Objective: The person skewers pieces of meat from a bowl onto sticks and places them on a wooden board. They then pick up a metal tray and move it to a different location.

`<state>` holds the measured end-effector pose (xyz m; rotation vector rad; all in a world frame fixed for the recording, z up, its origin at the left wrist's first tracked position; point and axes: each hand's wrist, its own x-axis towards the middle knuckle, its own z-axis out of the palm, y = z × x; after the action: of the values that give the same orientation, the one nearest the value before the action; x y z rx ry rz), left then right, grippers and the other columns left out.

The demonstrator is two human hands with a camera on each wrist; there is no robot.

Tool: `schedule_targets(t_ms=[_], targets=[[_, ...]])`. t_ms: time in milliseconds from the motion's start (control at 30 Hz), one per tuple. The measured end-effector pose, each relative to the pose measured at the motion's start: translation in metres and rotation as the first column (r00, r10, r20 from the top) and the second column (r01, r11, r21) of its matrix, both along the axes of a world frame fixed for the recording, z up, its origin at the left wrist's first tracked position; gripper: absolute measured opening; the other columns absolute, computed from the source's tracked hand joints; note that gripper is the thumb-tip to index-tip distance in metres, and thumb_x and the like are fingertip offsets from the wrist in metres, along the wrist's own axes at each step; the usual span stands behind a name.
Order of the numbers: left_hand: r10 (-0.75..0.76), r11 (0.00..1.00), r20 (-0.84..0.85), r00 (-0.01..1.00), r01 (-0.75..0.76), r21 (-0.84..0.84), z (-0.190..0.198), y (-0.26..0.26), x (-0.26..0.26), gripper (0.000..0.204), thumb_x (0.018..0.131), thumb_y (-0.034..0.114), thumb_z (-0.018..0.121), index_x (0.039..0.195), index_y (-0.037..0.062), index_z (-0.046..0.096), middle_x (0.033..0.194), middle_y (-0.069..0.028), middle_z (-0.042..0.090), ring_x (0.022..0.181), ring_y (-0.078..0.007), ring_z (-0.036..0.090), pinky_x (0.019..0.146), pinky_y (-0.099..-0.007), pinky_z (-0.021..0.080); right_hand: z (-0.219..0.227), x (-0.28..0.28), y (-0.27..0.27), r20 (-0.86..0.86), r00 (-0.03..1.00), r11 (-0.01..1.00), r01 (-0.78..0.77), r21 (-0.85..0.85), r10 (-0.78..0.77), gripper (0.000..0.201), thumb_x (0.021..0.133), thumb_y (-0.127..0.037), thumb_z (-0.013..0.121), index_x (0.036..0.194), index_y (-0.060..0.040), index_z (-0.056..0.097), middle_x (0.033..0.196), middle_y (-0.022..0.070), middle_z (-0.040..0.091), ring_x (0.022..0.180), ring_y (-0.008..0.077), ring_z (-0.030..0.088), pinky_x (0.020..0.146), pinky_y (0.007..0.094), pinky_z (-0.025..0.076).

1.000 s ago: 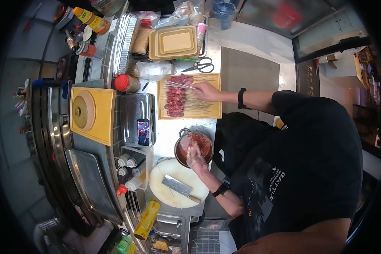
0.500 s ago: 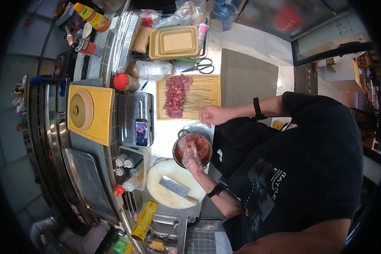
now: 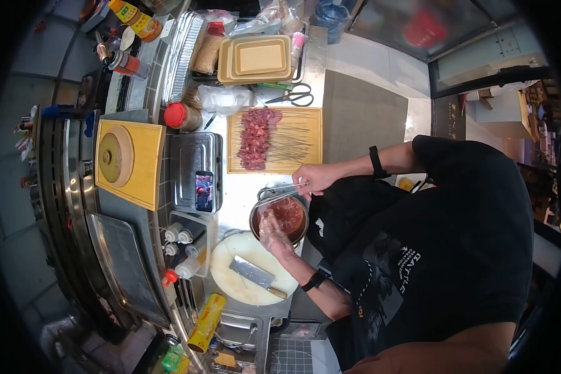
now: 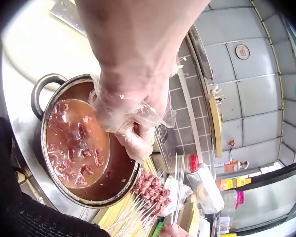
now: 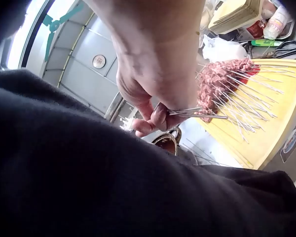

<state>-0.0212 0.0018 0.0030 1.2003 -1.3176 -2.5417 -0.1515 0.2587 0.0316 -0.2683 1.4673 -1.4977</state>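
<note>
My left hand (image 3: 273,234), in a clear plastic glove, is over the metal pot (image 4: 121,170) of raw meat pieces (image 4: 76,148) in reddish liquid. Its thumb and curled fingers pinch a dark red piece of meat (image 4: 136,129), mostly hidden by the glove. Bare, my right hand (image 3: 315,177) grips several thin skewers (image 3: 279,195) at the pot's far side from the chopping block, and their tips reach over the rim. Just beyond it, rows of threaded meat skewers (image 3: 255,137) lie on a yellow cutting board (image 3: 316,164).
A cleaver (image 3: 250,273) rests on the round white chopping block (image 3: 227,283). On a lidded metal tray (image 3: 184,168) lies a phone (image 3: 204,191). Scissors (image 3: 299,96), a red-capped jar (image 3: 181,116) and stacked tan trays (image 3: 224,68) are near the board.
My right hand has moved from over the threaded skewers to beside the pot, now with loose skewers pointing across it. My left hand has shifted slightly within the pot's opening.
</note>
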Motion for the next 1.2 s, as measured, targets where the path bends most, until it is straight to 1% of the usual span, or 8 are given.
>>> schedule_targets(t_ms=[200, 367, 467, 767, 967, 1067, 1167, 1200], targets=[[0.064, 0.997, -0.060, 0.996, -0.062, 0.041, 0.007, 0.004, -0.004, 0.045, 0.104, -0.001, 0.054, 0.142, -0.0199, 0.039, 0.146, -0.0288, 0.046, 0.136, -0.0345, 0.051, 0.118, -0.0399, 0.047, 0.004, 0.002, 0.003, -0.002, 1.000, 0.999, -0.023, -0.024, 0.023, 0.012, 0.100, -0.006, 0.061, 0.099, 0.0049, 0.055, 0.080, 0.0143, 0.075, 0.046, 0.0131, 0.059, 0.042, 0.0294, 0.045], [0.101, 0.994, -0.033, 0.994, -0.099, 0.054, 0.003, 0.003, 0.000, 0.045, 0.103, -0.002, 0.055, 0.142, -0.0195, 0.040, 0.143, -0.0279, 0.048, 0.131, -0.0343, 0.055, 0.115, -0.0389, 0.049, 0.001, 0.006, 0.001, -0.021, 0.999, 1.000, 0.025, 0.000, -0.025, 0.011, 0.102, -0.006, 0.057, 0.100, 0.0038, 0.054, 0.082, 0.0149, 0.075, 0.044, 0.0138, 0.059, 0.041, 0.0297, 0.045], [0.120, 0.991, -0.021, 0.993, -0.118, 0.058, -0.001, 0.002, 0.004, 0.045, 0.103, -0.003, 0.055, 0.142, -0.0193, 0.040, 0.141, -0.0280, 0.050, 0.129, -0.0343, 0.056, 0.114, -0.0387, 0.050, 0.006, 0.008, 0.001, -0.124, 0.992, 0.998, 0.015, 0.065, -0.007, 0.010, 0.102, -0.006, 0.055, 0.099, 0.0030, 0.052, 0.081, 0.0138, 0.074, 0.044, 0.0141, 0.059, 0.040, 0.0299, 0.046], [0.125, 0.990, -0.016, 0.992, -0.124, 0.064, 0.005, 0.007, 0.004, 0.040, 0.104, -0.002, 0.054, 0.139, -0.0184, 0.043, 0.137, -0.0278, 0.053, 0.126, -0.0337, 0.058, 0.113, -0.0384, 0.051, -0.005, 0.012, -0.002, -0.311, 0.950, 0.988, 0.020, 0.150, 0.028, 0.010, 0.089, -0.005, 0.057, 0.093, 0.0033, 0.052, 0.075, 0.0115, 0.073, 0.050, 0.0192, 0.065, 0.044, 0.0332, 0.050], [0.131, 0.989, -0.023, 0.991, -0.130, 0.067, 0.004, 0.006, 0.005, 0.039, 0.104, -0.002, 0.054, 0.139, -0.0182, 0.044, 0.134, -0.0278, 0.054, 0.124, -0.0333, 0.059, 0.113, -0.0386, 0.051, -0.026, 0.017, -0.006, -0.445, 0.895, 0.997, 0.053, 0.058, -0.021, 0.011, 0.090, -0.008, 0.058, 0.090, 0.0024, 0.054, 0.073, 0.0118, 0.072, 0.053, 0.0207, 0.067, 0.047, 0.0343, 0.052], [0.140, 0.988, -0.012, 0.990, -0.139, 0.071, 0.003, 0.006, 0.006, 0.039, 0.104, -0.002, 0.054, 0.138, -0.0185, 0.044, 0.135, -0.0281, 0.054, 0.125, -0.0335, 0.059, 0.113, -0.0385, 0.051, -0.031, 0.016, -0.006, -0.394, 0.919, 0.998, 0.045, 0.049, -0.022, 0.010, 0.089, -0.007, 0.057, 0.090, 0.0024, 0.054, 0.074, 0.0117, 0.072, 0.055, 0.0213, 0.068, 0.049, 0.0349, 0.053], [0.150, 0.985, 0.002, 0.989, -0.150, 0.081, 0.001, 0.005, 0.007, 0.039, 0.104, -0.003, 0.053, 0.138, -0.0189, 0.044, 0.135, -0.0282, 0.053, 0.125, -0.0341, 0.059, 0.113, -0.0387, 0.052, -0.032, 0.015, -0.007, -0.362, 0.932, 0.994, 0.032, 0.105, 0.009, 0.010, 0.086, -0.005, 0.063, 0.089, 0.0021, 0.056, 0.075, 0.0131, 0.068, 0.072, 0.0248, 0.073, 0.061, 0.0392, 0.053], [0.152, 0.985, 0.004, 0.988, -0.152, 0.087, -0.001, 0.005, 0.007, 0.039, 0.104, -0.003, 0.052, 0.138, -0.0191, 0.044, 0.136, -0.0283, 0.053, 0.125, -0.0344, 0.059, 0.113, -0.0388, 0.052, -0.038, 0.017, -0.007, -0.419, 0.908, 0.994, 0.042, 0.105, 0.006, 0.011, 0.086, -0.006, 0.063, 0.088, 0.0023, 0.056, 0.073, 0.0125, 0.069, 0.066, 0.0235, 0.071, 0.058, 0.0380, 0.053]])
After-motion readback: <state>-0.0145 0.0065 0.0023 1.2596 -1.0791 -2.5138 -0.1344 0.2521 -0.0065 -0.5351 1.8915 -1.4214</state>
